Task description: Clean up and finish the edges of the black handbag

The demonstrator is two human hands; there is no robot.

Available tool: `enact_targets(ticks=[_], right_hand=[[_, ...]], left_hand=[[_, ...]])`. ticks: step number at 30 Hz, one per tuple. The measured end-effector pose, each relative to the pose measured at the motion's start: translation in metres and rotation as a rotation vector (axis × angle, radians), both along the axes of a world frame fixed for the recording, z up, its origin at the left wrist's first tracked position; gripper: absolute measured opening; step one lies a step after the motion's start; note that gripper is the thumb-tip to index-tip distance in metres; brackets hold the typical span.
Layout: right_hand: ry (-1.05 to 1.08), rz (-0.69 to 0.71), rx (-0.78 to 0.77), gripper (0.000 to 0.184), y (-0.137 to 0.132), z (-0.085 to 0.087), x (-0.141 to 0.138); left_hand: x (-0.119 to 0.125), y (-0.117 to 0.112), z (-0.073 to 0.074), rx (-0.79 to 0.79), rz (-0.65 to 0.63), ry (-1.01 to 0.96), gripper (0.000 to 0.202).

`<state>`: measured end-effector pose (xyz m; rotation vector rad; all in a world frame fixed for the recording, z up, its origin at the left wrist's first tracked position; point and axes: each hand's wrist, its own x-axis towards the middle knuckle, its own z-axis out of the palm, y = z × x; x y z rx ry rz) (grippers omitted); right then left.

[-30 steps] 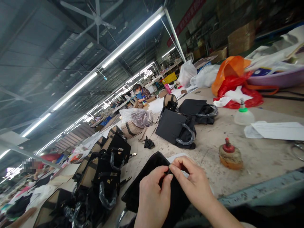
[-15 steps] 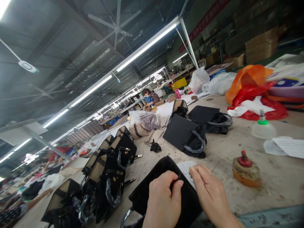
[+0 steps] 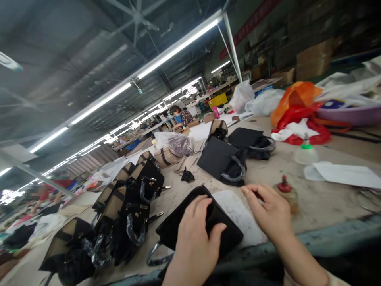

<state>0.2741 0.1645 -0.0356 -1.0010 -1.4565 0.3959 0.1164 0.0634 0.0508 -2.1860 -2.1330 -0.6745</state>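
A black handbag (image 3: 230, 234) lies at the table's front edge, a plastic-wrapped handle (image 3: 157, 256) on its near left side. Over its dark opening rests my left hand (image 3: 196, 234), fingers and thumb apart; whether the fingertips press on the bag is unclear. My right hand (image 3: 268, 210) is off the bag, above a white sheet of paper (image 3: 238, 208). Its thumb and forefinger are pinched together, and anything between them is too small to make out. Just behind that hand stands a stained glue pot (image 3: 293, 198) with a red top.
Several black handbags (image 3: 137, 210) stand in rows on the left. Flat black bag pieces (image 3: 220, 157) with wrapped handles lie ahead. To the right are a green-capped bottle (image 3: 306, 153), white paper (image 3: 348, 174) and red and orange plastic bags (image 3: 297, 103). A co-worker (image 3: 181, 115) sits farther back.
My right hand has moved right, away from the handbag, uncovering more of the white paper. My left hand has loosened from a pinch, its fingers now spread. The whole view has shifted slightly.
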Motion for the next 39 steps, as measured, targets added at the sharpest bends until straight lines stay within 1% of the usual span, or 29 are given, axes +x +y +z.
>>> enact_targets(ticks=[2,5,8,10,12,14,16,19,21,24,26,29,31,34,37,39], right_hand=[[-0.01,-0.042,-0.07,0.026,0.006,-0.002,0.017],[-0.013,-0.033,-0.167,0.035,0.011,-0.009,0.032],[-0.061,0.041,-0.184,0.036,0.014,-0.021,0.028],[-0.109,0.106,-0.177,0.029,0.016,-0.03,0.02],[-0.162,0.172,-0.206,0.022,0.016,-0.038,0.013],[-0.225,0.237,-0.237,0.024,0.016,-0.046,0.009],[-0.269,0.283,-0.231,0.024,0.016,-0.053,0.009],[-0.261,0.286,-0.186,0.025,0.017,-0.058,0.011],[-0.23,0.267,-0.143,0.027,0.017,-0.058,0.012],[-0.181,0.242,-0.048,0.028,0.01,-0.051,0.013],[-0.194,0.253,0.04,0.031,-0.001,-0.043,0.012],[-0.295,0.279,0.157,0.041,-0.025,-0.028,0.009],[-0.369,0.282,0.205,0.047,-0.042,-0.018,0.004],[-0.461,0.24,0.247,0.053,-0.06,-0.003,-0.006],[-0.566,0.167,0.257,0.055,-0.067,0.012,-0.019],[-0.632,0.113,0.253,0.053,-0.07,0.019,-0.029]], left_hand=[[-0.012,-0.011,0.004,0.022,-0.019,0.133,0.045],[-0.035,-0.023,0.012,-0.089,-0.044,0.248,0.047],[-0.053,-0.027,0.016,-0.204,-0.045,0.316,0.05],[-0.06,-0.024,0.017,-0.306,-0.087,0.357,0.054],[-0.065,-0.019,0.018,-0.405,-0.142,0.376,0.058],[-0.07,-0.016,0.021,-0.462,-0.171,0.375,0.063],[-0.076,-0.017,0.025,-0.493,-0.182,0.361,0.066],[-0.088,-0.029,0.028,-0.498,-0.165,0.334,0.072],[-0.095,-0.039,0.025,-0.471,-0.14,0.311,0.069],[-0.104,-0.054,0.014,-0.41,-0.106,0.233,0.058],[-0.108,-0.06,0.004,-0.359,-0.086,0.145,0.05],[-0.11,-0.065,-0.011,-0.263,-0.067,0.016,0.036],[-0.109,-0.064,-0.019,-0.197,-0.051,-0.045,0.032],[-0.106,-0.061,-0.024,-0.127,-0.025,-0.109,0.035],[-0.105,-0.06,-0.024,-0.093,-0.02,-0.158,0.035],[-0.106,-0.06,-0.024,-0.08,-0.028,-0.196,0.032]])
